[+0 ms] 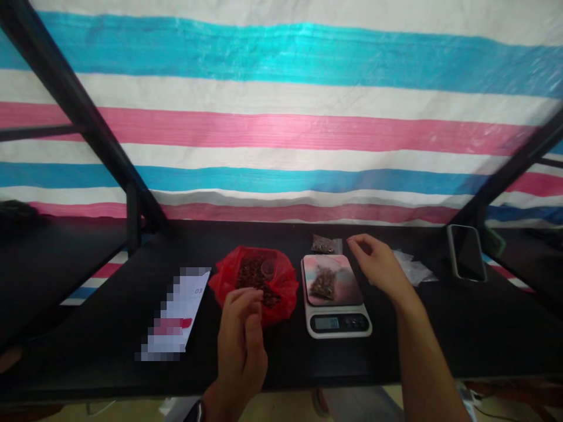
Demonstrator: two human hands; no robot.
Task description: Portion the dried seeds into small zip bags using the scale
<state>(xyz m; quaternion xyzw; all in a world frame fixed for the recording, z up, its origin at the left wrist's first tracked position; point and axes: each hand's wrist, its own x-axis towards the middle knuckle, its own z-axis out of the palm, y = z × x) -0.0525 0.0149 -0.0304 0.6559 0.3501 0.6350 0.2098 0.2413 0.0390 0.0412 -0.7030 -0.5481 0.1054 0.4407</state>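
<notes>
My left hand (pixel 241 346) is at the near edge of a red plastic bag (pixel 220 281), fingers loosely bent and apart, holding nothing visible. Small brown dried pieces (pixel 251 272) fill the bag, and a small clear round cup (pixel 267 269) sits among them. To the right, a small clear bag of brown pieces (pixel 323 284) lies on the plate of a white digital scale (pixel 338 328); the display digits are too blurred to read surely. My right hand (pixel 373 264) hovers beside the scale, thumb and fingertips together with nothing seen between them. Its fingertips are close to another filled zip bag (pixel 324 244) behind the scale.
Several clear plastic bags (pixel 413 268) lie right of my right hand. A phone (pixel 467 253) rests farther right. On the left is a white flat item (pixel 182 310), partly pixelated. Black slanted posts (pixel 101 140) flank the black table (pixel 352 366), with a striped sheet (pixel 299 129) behind.
</notes>
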